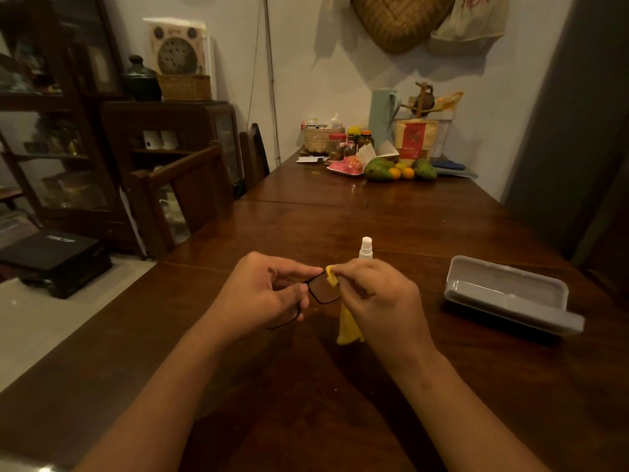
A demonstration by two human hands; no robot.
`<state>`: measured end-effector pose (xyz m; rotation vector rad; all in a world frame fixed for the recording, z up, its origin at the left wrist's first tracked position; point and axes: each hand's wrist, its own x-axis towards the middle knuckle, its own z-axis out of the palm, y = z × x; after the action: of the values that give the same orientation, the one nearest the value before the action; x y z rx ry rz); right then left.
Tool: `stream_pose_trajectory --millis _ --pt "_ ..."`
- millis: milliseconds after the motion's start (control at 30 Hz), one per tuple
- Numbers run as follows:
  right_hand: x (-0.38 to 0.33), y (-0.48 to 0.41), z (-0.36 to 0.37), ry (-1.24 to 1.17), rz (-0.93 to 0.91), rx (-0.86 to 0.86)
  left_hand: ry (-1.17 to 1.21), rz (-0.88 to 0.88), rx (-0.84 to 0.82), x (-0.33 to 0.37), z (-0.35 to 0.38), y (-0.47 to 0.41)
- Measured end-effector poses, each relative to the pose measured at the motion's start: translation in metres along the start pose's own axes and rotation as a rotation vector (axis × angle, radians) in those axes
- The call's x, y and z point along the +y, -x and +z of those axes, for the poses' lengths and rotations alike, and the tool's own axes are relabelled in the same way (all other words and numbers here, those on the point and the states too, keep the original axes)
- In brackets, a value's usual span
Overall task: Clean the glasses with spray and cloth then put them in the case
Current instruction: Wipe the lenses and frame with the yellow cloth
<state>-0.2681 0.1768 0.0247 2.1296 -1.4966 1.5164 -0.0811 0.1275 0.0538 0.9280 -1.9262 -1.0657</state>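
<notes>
Yellow cloth (342, 311) pinched in the right hand (381, 301) rubs a lens of the glasses (323, 291), which the left hand (262, 291) grips by the frame above the table (340, 403). This looks like the wiping step. Next, likely the other lens, then the open case (507, 294) at right; the spray (366, 248) stands behind.

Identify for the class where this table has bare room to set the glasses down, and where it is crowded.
Bare wood lies between the spray bottle and the open case, and left of the left hand to the table edge. The far end is crowded with fruit and jars.
</notes>
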Motion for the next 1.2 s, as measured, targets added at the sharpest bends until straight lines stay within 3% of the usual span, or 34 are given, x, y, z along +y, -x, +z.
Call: stream_pose_trajectory --millis 100,233,433,667,933,1100,1200 --pt "-0.004 0.001 0.006 -0.039 -0.073 -0.045 0.006 -0.02 0.022 0.0 0.0 -0.001" --pt "-0.003 0.004 0.002 -0.094 -0.102 -0.247 0.001 -0.025 0.049 0.0 -0.003 0.0" --pt "0.004 -0.003 -0.001 -0.035 0.005 -0.026 -0.032 -0.011 0.014 -0.003 -0.002 -0.001" --pt "-0.004 0.001 0.003 -0.113 -0.105 -0.211 0.025 0.005 0.071 -0.002 -0.003 -0.001" --pt "0.003 -0.002 0.001 -0.038 -0.008 -0.036 0.009 0.025 0.055 -0.003 -0.001 -0.002" --pt "-0.001 0.001 0.0 -0.088 -0.101 -0.231 0.029 0.03 0.093 -0.004 -0.003 -0.002" --pt "0.003 0.0 -0.003 -0.069 -0.04 -0.189 0.028 0.02 0.091 -0.004 -0.004 -0.002"
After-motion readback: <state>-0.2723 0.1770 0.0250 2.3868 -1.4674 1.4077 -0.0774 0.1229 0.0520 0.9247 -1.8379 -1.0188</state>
